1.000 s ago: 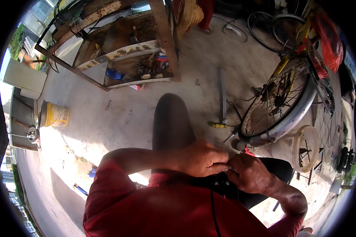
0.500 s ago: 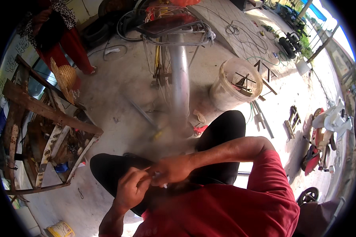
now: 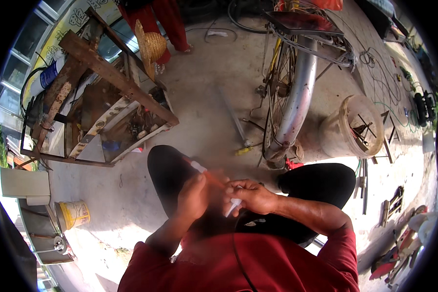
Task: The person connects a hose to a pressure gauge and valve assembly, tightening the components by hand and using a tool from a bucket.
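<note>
Just eased left hand [image 3: 193, 197] back from right hand [image 3: 259, 198], baring white tip [image 3: 234, 202] pinched there; couldn't tell left's grip.

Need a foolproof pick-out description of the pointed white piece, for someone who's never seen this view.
Start at the red shirt along the bottom edge, then follow the right forearm leftward to the right hand. The small pointed white piece sits in its fingers; unlike the blurred white piece above the left hand, it tapers clearly toward the lower left.
</note>
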The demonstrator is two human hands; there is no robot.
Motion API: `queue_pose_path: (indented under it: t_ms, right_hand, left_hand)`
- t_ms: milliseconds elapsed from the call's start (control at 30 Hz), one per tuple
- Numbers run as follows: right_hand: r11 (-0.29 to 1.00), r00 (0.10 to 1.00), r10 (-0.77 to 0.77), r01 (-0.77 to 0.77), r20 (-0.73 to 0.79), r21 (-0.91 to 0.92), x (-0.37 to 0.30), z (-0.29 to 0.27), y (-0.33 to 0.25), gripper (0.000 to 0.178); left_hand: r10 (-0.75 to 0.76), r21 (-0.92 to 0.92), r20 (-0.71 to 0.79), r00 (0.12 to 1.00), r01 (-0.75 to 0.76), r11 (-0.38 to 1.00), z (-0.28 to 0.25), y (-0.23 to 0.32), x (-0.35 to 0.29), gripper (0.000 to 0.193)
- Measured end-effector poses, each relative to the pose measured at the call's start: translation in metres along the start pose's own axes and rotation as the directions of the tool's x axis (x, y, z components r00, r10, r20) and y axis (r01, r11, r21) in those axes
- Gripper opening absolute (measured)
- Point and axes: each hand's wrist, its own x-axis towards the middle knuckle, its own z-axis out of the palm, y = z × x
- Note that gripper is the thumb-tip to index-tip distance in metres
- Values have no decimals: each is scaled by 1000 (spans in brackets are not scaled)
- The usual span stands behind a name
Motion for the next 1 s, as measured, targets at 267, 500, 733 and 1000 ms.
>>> queue_pose_path:
  t_ms: [267,500,733,1000]
  right_hand:
    - [941,926,-134,7,353,339,-7,-15,3,34]
    - [905,929,-163,7,333,425,-2,-14,19,30]
    - [973,962,-221,228,157,-27,4,-19,11,41]
    - [970,921,-231,193,315,147,2,-13,13,30]
  left_hand:
    - [287,-179,231,930,-250,952,27,-6,13,48]
    - [185,-71,220,958,-174,982,36,11,16,36]
    - [246,-539,196,949,-106,836,41,15,40,36]
    - [219,-543,421,881,51,838,34,12,32,45]
